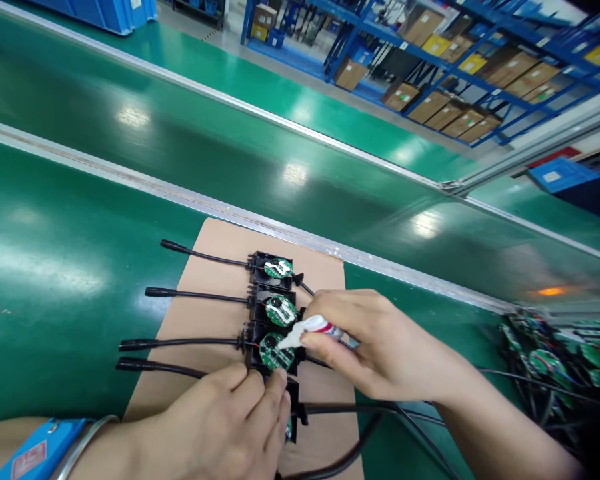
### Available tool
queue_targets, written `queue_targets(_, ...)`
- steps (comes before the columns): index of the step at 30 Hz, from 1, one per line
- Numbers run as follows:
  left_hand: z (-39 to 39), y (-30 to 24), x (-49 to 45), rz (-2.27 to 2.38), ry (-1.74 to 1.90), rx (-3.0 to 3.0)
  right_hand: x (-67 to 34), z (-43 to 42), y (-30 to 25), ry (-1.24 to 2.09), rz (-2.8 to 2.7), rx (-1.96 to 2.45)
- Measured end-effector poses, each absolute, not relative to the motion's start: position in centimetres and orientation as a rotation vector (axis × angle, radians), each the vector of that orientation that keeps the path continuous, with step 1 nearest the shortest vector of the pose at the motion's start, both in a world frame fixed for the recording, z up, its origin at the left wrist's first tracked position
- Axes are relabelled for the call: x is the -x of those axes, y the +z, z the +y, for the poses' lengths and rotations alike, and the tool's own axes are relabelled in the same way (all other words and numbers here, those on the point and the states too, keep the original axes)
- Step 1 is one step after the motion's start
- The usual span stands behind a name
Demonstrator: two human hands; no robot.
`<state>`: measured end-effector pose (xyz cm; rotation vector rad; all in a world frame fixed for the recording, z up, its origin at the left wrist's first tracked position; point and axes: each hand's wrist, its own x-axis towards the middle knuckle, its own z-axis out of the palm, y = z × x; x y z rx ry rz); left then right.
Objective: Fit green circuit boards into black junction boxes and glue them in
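Observation:
My right hand (365, 347) is closed around a small white glue tube (317, 325) with a red marking. Its nozzle tip points down onto a round green circuit board (273, 357) in a black housing. My left hand (230, 420) lies over the nearest housing (294, 393), fingers bent and close together, fingertips against the near edge of that board; its thumb is hard to make out. Farther up the row, two more boards, the middle one (281, 311) and the far one (279, 268), carry white paste lines. Black cables (200, 342) with plug ends stick out leftward.
Under the housings lies a brown cardboard sheet (220, 253) on a green surface (55, 267). A metal rail (220, 207) runs behind it. At right is a pile of wired circuit boards (550, 363). Blue shelving (360, 27) with cardboard boxes stands in the background.

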<state>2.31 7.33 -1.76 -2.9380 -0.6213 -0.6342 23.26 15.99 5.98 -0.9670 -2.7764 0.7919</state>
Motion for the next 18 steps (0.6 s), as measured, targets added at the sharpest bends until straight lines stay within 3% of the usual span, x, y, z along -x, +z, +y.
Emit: queue_targets(18, 6.3, -3.7, -2.5, -0.679, -0.680, 2.890, -22.2, 15.2, 5.7, 0.835, -2.974, 0.909)
